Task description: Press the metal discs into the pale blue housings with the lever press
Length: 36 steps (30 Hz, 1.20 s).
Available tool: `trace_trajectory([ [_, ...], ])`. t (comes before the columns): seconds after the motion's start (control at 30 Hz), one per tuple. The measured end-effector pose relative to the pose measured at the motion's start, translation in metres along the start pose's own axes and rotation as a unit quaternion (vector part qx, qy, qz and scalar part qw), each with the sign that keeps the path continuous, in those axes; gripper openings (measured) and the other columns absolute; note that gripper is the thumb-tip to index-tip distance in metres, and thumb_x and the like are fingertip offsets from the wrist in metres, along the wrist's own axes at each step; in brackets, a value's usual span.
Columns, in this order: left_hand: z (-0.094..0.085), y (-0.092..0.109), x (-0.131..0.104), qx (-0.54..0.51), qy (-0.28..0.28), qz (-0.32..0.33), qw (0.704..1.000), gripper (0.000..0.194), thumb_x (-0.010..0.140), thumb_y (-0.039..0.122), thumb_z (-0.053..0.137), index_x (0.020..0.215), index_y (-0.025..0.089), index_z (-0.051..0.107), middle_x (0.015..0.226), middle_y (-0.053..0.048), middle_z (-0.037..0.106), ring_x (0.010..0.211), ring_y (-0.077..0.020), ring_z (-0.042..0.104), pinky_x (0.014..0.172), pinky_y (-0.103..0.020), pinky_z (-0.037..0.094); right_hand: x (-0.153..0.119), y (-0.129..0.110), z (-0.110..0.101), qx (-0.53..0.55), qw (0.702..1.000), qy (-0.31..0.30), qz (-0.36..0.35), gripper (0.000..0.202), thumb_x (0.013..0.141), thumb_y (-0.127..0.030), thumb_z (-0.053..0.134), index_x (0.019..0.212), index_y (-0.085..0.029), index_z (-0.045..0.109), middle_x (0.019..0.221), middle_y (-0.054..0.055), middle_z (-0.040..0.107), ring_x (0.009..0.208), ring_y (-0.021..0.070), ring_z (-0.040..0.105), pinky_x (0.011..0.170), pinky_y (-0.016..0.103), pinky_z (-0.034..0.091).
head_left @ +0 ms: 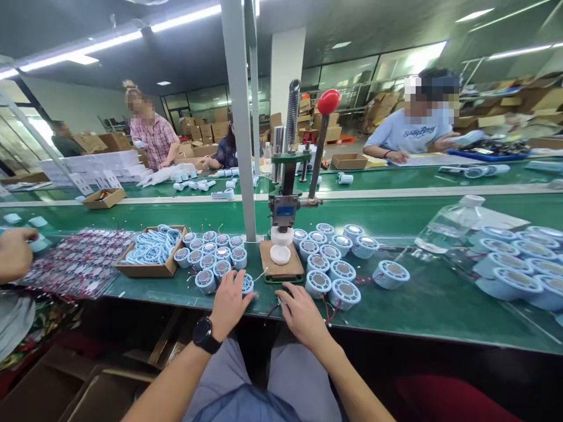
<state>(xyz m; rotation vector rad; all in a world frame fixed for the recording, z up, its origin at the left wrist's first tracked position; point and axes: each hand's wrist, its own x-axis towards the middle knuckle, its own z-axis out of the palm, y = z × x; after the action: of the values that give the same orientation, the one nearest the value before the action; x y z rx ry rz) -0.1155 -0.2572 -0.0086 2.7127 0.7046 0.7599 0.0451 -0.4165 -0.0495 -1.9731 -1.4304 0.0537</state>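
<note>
My left hand [229, 302] has its thumb and index finger around a light-blue round housing [247, 283] with a slotted face. A thin white-tipped wire sticks out from that side. My right hand [303, 313] is at the front of the hand press, its fingertips bent down over a small part with dark wires, mostly hidden. Between and beyond my hands stands the press [285, 211], with a red-knobbed lever [329, 102]. A white round cup [280, 254] sits on its base plate [281, 271], below a white pressing head [282, 235].
Silver-centred blue housings [222, 253] cluster left of the press; more with red wires [343, 270] stand right. A cardboard box [149, 268] holds light-blue loops. Wired parts [79, 264] lie farther left, near another person's hand [15, 252]. A plastic bottle [453, 223] lies right. Co-workers sit opposite.
</note>
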Motion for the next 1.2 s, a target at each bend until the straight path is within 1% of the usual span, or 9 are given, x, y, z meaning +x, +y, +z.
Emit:
trace_trajectory([
  [0.07, 0.003, -0.005, 0.000, -0.079, -0.015, 0.011, 0.997, 0.057, 0.082, 0.015, 0.061, 0.137, 0.018, 0.045, 0.131, -0.014, 0.055, 0.127, -0.0301, 0.051, 0.110, -0.053, 0.041, 0.005, -0.005, -0.005, -0.023, 0.999, -0.029, 0.011, 0.028, 0.089, -0.014, 0.051, 0.108, -0.015, 0.071, 0.122, 0.016, 0.056, 0.111, 0.0309, 0.051, 0.101, 0.053, 0.045],
  [0.17, 0.003, -0.013, 0.000, -0.195, -0.030, 0.035, 0.980, 0.076, 0.075, 0.004, 0.054, 0.146, 0.020, 0.034, 0.148, -0.012, 0.043, 0.140, -0.0259, 0.040, 0.119, -0.048, 0.032, 0.013, -0.010, -0.011, -0.037, 0.996, -0.075, 0.010, 0.025, 0.087, -0.011, 0.054, 0.102, -0.017, 0.073, 0.112, 0.012, 0.060, 0.105, 0.0269, 0.054, 0.098, 0.044, 0.047],
  [0.27, 0.005, -0.016, -0.003, -0.257, -0.027, 0.019, 0.966, 0.082, 0.070, 0.007, 0.059, 0.147, 0.019, 0.033, 0.151, -0.013, 0.039, 0.144, -0.0281, 0.033, 0.122, -0.049, 0.025, 0.017, -0.012, -0.017, -0.040, 0.994, -0.105, 0.012, 0.029, 0.087, -0.007, 0.051, 0.101, -0.017, 0.074, 0.111, 0.011, 0.061, 0.105, 0.0238, 0.056, 0.098, 0.037, 0.047],
  [0.4, 0.014, -0.015, -0.005, -0.315, -0.028, -0.010, 0.949, 0.070, 0.076, 0.010, 0.055, 0.143, 0.017, 0.038, 0.147, -0.015, 0.042, 0.141, -0.0275, 0.037, 0.121, -0.050, 0.025, 0.018, -0.016, -0.034, -0.042, 0.991, -0.125, 0.013, 0.031, 0.086, -0.005, 0.045, 0.092, -0.014, 0.074, 0.101, 0.010, 0.065, 0.096, 0.0208, 0.061, 0.091, 0.033, 0.048],
  [0.53, 0.019, -0.013, 0.000, -0.325, -0.022, -0.086, 0.941, 0.067, 0.081, 0.022, 0.063, 0.142, 0.015, 0.037, 0.142, -0.017, 0.046, 0.135, -0.0290, 0.044, 0.116, -0.050, 0.032, 0.022, -0.029, -0.062, -0.031, 0.993, -0.114, -0.013, 0.034, 0.081, -0.003, 0.050, 0.105, -0.015, 0.070, 0.105, 0.008, 0.066, 0.097, 0.0193, 0.063, 0.091, 0.031, 0.049],
  [0.63, 0.017, -0.013, 0.002, -0.339, -0.040, -0.095, 0.935, 0.075, 0.075, 0.018, 0.070, 0.143, 0.017, 0.039, 0.136, -0.014, 0.055, 0.129, -0.0278, 0.051, 0.113, -0.048, 0.037, 0.037, -0.047, -0.073, -0.016, 0.991, -0.117, -0.060, 0.034, 0.083, -0.008, 0.054, 0.112, -0.019, 0.066, 0.108, 0.006, 0.067, 0.099, 0.0185, 0.063, 0.091, 0.031, 0.050],
  [0.87, 0.017, -0.019, -0.001, -0.377, -0.077, -0.072, 0.920, 0.092, 0.072, 0.012, 0.074, 0.152, 0.022, 0.031, 0.134, -0.010, 0.061, 0.125, -0.0257, 0.057, 0.111, -0.045, 0.041, 0.091, -0.081, -0.042, -0.006, 0.964, -0.205, -0.171, 0.026, 0.080, -0.005, 0.057, 0.098, -0.017, 0.071, 0.103, 0.007, 0.068, 0.097, 0.0183, 0.063, 0.089, 0.028, 0.049],
  [1.03, 0.022, -0.024, -0.001, -0.378, -0.107, -0.071, 0.917, 0.094, 0.073, 0.013, 0.072, 0.155, 0.019, 0.026, 0.147, -0.014, 0.050, 0.137, -0.0283, 0.047, 0.116, -0.049, 0.035, 0.101, -0.075, -0.028, -0.026, 0.953, -0.233, -0.190, 0.025, 0.080, -0.002, 0.059, 0.096, -0.016, 0.073, 0.108, 0.008, 0.068, 0.099, 0.0206, 0.064, 0.088, 0.029, 0.048],
  [1.2, 0.016, -0.031, -0.002, -0.398, -0.146, -0.036, 0.905, 0.083, 0.078, 0.009, 0.054, 0.155, 0.017, 0.024, 0.158, -0.011, 0.035, 0.146, -0.0245, 0.034, 0.122, -0.046, 0.026, 0.102, -0.068, -0.025, -0.032, 0.952, -0.228, -0.202, 0.023, 0.085, -0.007, 0.059, 0.101, -0.016, 0.073, 0.109, 0.009, 0.068, 0.101, 0.0203, 0.063, 0.091, 0.030, 0.048],
])
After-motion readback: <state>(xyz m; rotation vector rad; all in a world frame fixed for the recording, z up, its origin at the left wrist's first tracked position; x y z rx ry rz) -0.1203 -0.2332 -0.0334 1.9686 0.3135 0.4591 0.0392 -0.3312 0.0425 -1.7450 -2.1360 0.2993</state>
